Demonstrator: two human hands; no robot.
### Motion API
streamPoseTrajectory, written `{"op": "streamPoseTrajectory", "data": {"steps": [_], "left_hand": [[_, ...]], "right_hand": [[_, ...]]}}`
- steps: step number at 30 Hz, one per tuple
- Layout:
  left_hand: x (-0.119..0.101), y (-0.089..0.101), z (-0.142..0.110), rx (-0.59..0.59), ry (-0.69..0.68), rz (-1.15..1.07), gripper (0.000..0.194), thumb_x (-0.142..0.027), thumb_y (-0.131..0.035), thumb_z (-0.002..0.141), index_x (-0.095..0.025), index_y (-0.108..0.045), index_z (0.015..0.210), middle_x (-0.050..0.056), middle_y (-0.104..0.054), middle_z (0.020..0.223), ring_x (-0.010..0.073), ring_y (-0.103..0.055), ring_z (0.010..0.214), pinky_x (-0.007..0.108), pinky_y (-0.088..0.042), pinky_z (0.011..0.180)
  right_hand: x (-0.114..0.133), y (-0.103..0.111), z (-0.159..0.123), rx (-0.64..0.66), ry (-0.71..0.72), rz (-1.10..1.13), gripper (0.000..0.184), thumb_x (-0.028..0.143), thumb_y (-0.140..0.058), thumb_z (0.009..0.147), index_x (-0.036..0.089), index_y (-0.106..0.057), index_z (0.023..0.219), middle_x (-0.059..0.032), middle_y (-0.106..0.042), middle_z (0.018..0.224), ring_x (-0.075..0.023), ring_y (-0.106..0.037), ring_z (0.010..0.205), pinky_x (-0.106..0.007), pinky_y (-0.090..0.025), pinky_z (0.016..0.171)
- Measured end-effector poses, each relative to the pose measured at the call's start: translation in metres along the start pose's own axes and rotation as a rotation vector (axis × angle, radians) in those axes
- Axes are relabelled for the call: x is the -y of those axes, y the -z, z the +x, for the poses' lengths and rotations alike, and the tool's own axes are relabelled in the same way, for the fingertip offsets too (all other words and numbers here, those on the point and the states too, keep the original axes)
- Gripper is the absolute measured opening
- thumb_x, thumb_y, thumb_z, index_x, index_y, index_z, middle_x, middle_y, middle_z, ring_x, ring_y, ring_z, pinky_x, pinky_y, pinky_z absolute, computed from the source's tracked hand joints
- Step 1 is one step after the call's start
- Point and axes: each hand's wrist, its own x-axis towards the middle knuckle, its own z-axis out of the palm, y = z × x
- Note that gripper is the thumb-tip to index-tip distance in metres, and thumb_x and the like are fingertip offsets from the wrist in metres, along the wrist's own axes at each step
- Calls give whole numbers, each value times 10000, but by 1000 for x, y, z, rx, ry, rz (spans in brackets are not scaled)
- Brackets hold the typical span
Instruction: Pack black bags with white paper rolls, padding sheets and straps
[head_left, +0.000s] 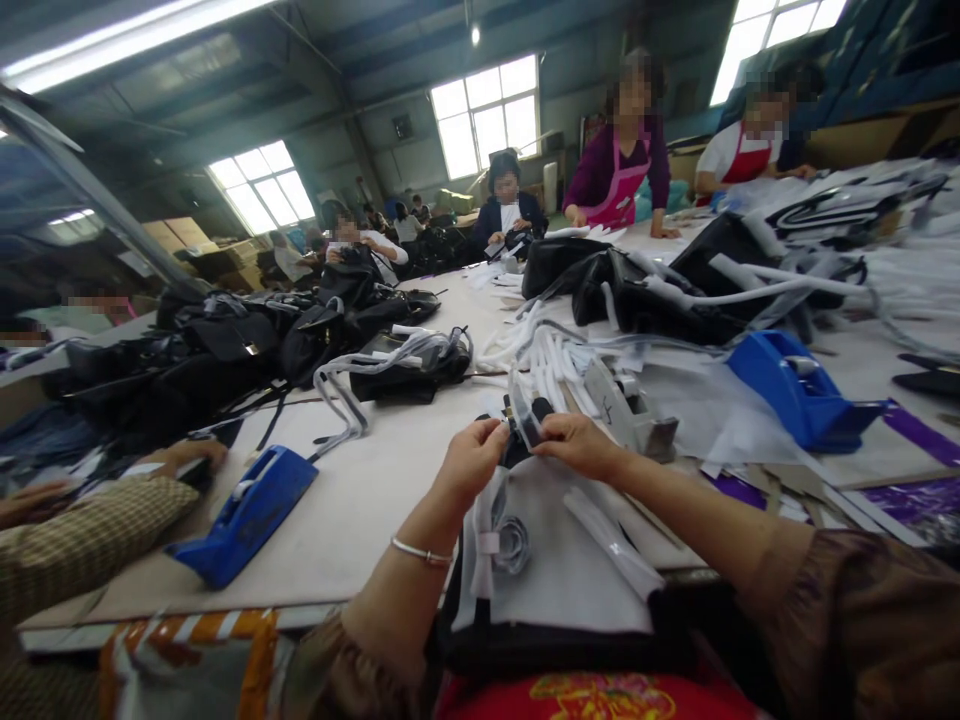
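A black bag (517,645) leans against the table's front edge, close to my body. A white sheet (555,570) covers most of its face, with a rolled pale strip (514,545) and plastic-wrapped straps lying on it. At the top of the bag, my left hand (476,455) is closed in a pinch on a black strap (516,450) with a small gold-coloured part. My right hand (577,445) pinches a clear plastic strip (523,405) that loops up between both hands. The fingertips partly hide what they grip.
Blue tape dispensers stand left (259,515) and right (802,390), beside a grey dispenser (626,405). White foam tubes (551,360) lie ahead. Black bags (247,330) are piled at left and beyond. A co-worker's checked sleeve (97,530) reaches in from the left; several people work across the table.
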Motion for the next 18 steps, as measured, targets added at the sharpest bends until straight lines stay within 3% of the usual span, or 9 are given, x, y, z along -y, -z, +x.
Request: {"op": "streamPoseTrajectory", "data": {"steps": [4,7,9,13,16,18], "left_hand": [[-3,-21,35,108,126,-116,491,-580,-633,832,-90,-661,822,133,-707,779,222,-691,704,347,-557,656],[-4,-33,45,81,112,-191,455,-557,-620,852,-102,-622,832,109,-688,721,196,-680,636,330,-565,612],[-5,-36,41,48,42,-215,391,-506,-599,882,-116,-621,903,89,-698,743,167,-674,636,292,-555,618],[-9,-36,14,81,-109,-155,322,-453,-664,840,-138,-698,896,65,-729,754,146,-640,611,249,-503,599],[-10,-38,-7,242,-237,21,242,-388,-732,781,-153,-750,726,65,-740,754,182,-649,707,271,-496,700],[-10,-39,-13,317,-313,184,240,-378,-701,804,-172,-765,700,57,-743,754,194,-645,731,285,-487,733]], "right_hand": [[6,-3,-7,65,123,6,108,229,-636,786,189,-704,713,-22,-663,796,-162,-606,786,-272,-455,761],[7,-1,-10,126,209,0,97,233,-646,784,204,-735,760,-54,-724,910,-208,-641,905,-330,-467,870],[5,7,-10,126,134,89,144,299,-651,799,198,-743,842,-73,-742,941,-230,-662,920,-362,-489,874],[10,31,-1,83,-249,620,519,562,-433,917,151,-655,1144,-151,-733,1094,-269,-692,991,-428,-524,876],[31,48,11,113,-294,838,722,659,-192,944,125,-608,1195,-197,-676,1226,-288,-652,1129,-455,-502,954],[49,59,18,49,-246,872,700,639,-198,950,126,-597,1209,-196,-640,1292,-293,-618,1191,-455,-490,986]]}}
